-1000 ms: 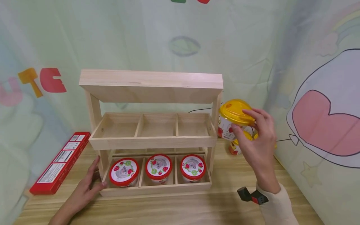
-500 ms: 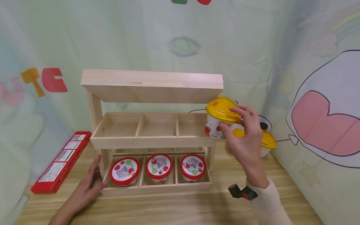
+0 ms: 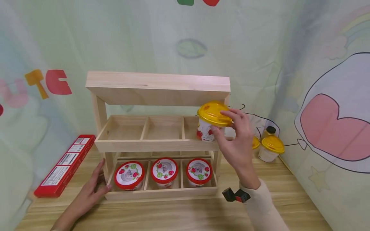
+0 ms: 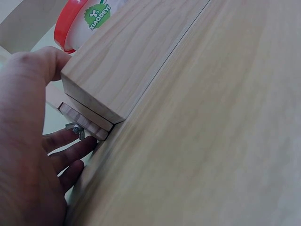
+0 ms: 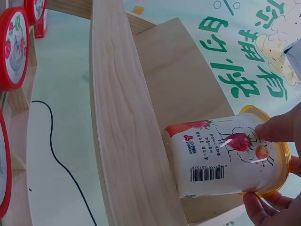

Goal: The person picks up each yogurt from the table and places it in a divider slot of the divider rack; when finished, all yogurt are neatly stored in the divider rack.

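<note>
My right hand [image 3: 235,141] holds a white cup [image 5: 211,150] with a yellow lid [image 3: 214,113] and strawberry print, gripping it near the lid. The cup hangs over the right compartment of the upper tray [image 3: 159,146] of a wooden display rack [image 3: 159,78]; the wrist view shows its base just behind the front board. At the rack's lower left corner, my left hand [image 3: 86,192] holds the lower tray's end, thumb at the front, the other fingers beside a wing nut [image 4: 76,129]. Red-lidded cups [image 3: 129,175] stand one per compartment in the lower tray [image 3: 162,193].
Other yellow-lidded cups [image 3: 271,146] and a dark-capped container [image 3: 270,130] stand right of the rack. A long red box [image 3: 66,163] lies on the wooden table [image 3: 162,215] at the left. Printed cloth [image 3: 144,38] hangs behind and at the sides.
My right hand has carried the yellow-lidded cup leftward from beside the rack to over the upper right compartment. My left hand keeps its place at the rack's corner.
</note>
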A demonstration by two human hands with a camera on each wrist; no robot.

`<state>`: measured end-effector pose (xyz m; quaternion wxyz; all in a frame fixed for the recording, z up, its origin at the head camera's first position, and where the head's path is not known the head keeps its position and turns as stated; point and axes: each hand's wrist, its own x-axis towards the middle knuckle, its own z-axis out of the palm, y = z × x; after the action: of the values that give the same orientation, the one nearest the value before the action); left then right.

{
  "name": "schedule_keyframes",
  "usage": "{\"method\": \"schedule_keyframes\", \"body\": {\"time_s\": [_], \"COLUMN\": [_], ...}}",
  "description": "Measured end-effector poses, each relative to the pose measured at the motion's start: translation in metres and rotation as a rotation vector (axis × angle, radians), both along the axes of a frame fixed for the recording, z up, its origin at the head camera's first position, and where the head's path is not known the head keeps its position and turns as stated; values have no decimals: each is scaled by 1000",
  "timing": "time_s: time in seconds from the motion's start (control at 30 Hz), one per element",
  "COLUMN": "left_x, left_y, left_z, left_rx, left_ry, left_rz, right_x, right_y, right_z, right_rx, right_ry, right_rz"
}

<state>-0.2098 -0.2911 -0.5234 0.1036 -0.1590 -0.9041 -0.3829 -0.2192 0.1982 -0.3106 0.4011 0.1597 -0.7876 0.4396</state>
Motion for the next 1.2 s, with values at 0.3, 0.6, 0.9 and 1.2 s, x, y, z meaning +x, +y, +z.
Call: {"method": "schedule_keyframes", "body": {"time_s": [0.3, 0.6, 0.9, 1.2], "left_x": [0, 3, 3, 2], "left_y": [1, 3, 2, 1], "left_z": [2, 0, 0, 0], "left_rx": [-8, 45, 42, 9], "left_ry": [9, 48, 27, 1], "left_rz": [2, -20, -12, 9], "right_x": [-3, -10, -16, -22], "right_y": [-20, -33, -53, -73], "right_z": [2, 1, 3, 3], "right_rx": [-3, -4, 4, -18], "right_ry": [7, -9, -17, 6], "right_rz": [45, 91, 134, 223]}}
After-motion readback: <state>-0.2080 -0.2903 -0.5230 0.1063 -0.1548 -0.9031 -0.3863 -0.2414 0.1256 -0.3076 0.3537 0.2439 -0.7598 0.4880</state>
